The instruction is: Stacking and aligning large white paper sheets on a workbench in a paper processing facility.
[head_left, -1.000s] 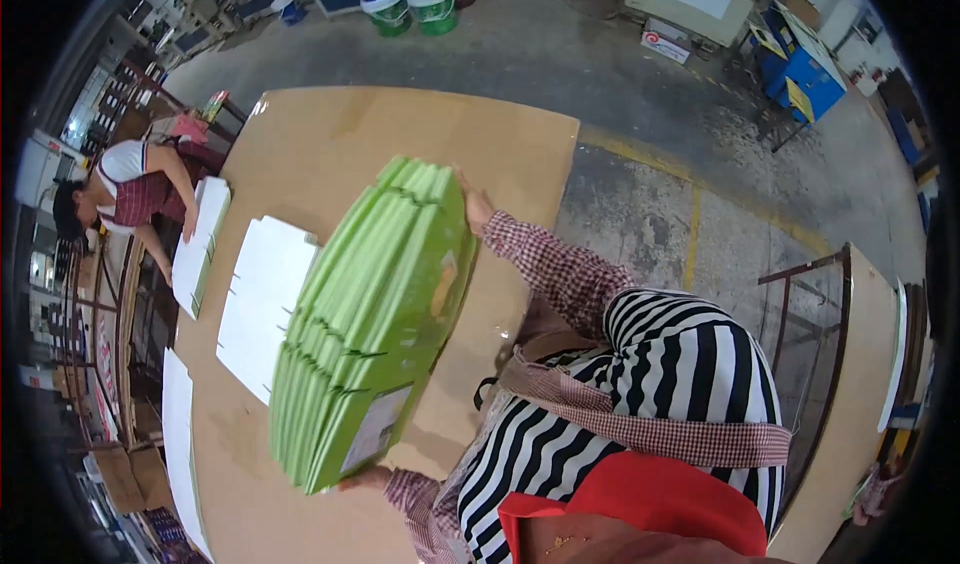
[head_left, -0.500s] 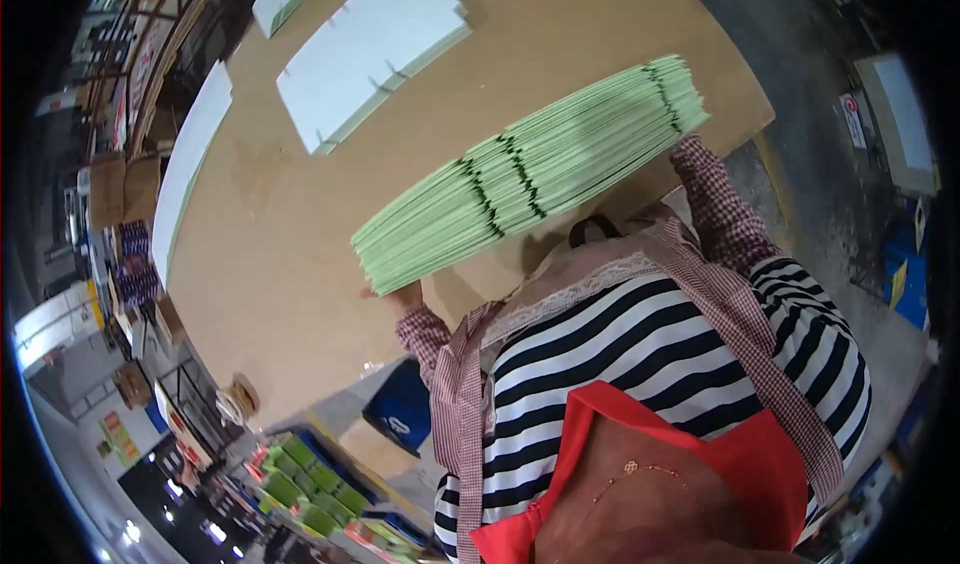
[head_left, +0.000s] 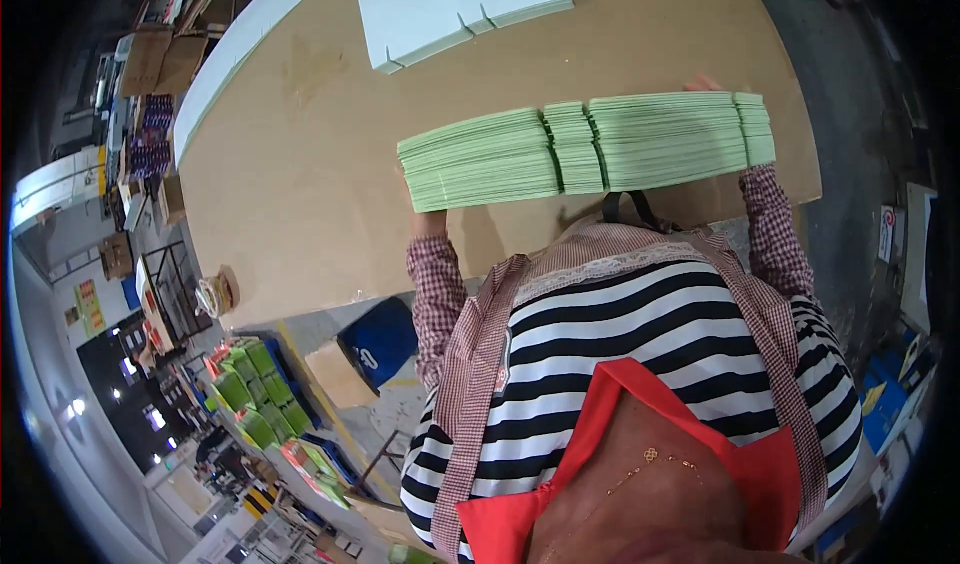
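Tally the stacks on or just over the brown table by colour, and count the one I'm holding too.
Pale green: 1, the held stack
White on top: 2, the notched stack at the top of the view and the long stack along the table's left edge
Total: 3 stacks in view

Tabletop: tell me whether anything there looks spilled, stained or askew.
A darker smudge on the brown tabletop, left of the central white stack, looks like a stain. The green stack shows no clear damage.
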The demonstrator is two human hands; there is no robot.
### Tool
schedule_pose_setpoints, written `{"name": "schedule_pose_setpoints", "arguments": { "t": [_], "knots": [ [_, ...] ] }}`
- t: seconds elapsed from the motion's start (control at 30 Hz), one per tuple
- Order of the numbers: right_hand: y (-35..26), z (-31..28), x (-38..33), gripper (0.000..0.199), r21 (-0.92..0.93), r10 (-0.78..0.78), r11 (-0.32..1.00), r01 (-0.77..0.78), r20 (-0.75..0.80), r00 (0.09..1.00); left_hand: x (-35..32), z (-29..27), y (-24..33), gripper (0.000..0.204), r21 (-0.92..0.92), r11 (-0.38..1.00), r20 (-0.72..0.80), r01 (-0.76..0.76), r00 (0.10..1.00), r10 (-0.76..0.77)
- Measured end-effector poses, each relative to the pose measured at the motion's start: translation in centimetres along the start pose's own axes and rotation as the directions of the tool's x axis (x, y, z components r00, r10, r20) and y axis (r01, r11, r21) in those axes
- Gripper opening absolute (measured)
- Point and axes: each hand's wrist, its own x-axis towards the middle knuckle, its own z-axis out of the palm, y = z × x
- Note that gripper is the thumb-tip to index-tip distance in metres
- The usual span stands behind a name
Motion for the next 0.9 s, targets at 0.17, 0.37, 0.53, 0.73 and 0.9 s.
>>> {"name": "schedule_pose_setpoints", "arguments": {
  "t": [0.17, 0.37, 0.53, 0.73, 0.9],
  "knots": [
    [0.1, -1.8, -0.8, 0.049, -0.204, -0.001, 0.979, 0.001, -0.002, 1.000, -0.4, 0.9, -0.5, 0.044, -0.068, 0.991, 0.016, 0.115, 0.993, -0.114],
    [-1.2, 2.6, -3.9, 0.048, 0.062, 0.385, 0.919, -0.390, 0.076, 0.920, 0.1, -0.1, 0.0, 0.047, -0.253, 0.772, 0.302, 0.583, 0.806, -0.509],
    [-2.5, 4.7, -5.9, 0.046, -0.023, 0.570, 0.818, -0.574, 0.155, 0.807, -0.8, 0.0, 0.9, 0.041, -0.236, 0.707, 0.100, 0.667, 0.740, -0.665],
    [-4.3, 0.9, -4.6, 0.040, -0.141, 0.823, 0.563, -0.814, 0.184, 0.537, -0.7, -0.4, 3.0, 0.055, 0.276, 0.435, -0.163, 0.857, 0.488, -0.858],
    [-5.3, 3.2, -5.0, 0.048, -0.340, 0.866, 0.487, -0.804, 0.071, 0.495, -0.6, -0.7, 1.9, 0.071, 0.274, 0.391, -0.024, 0.879, 0.413, -0.911]
  ]
}}
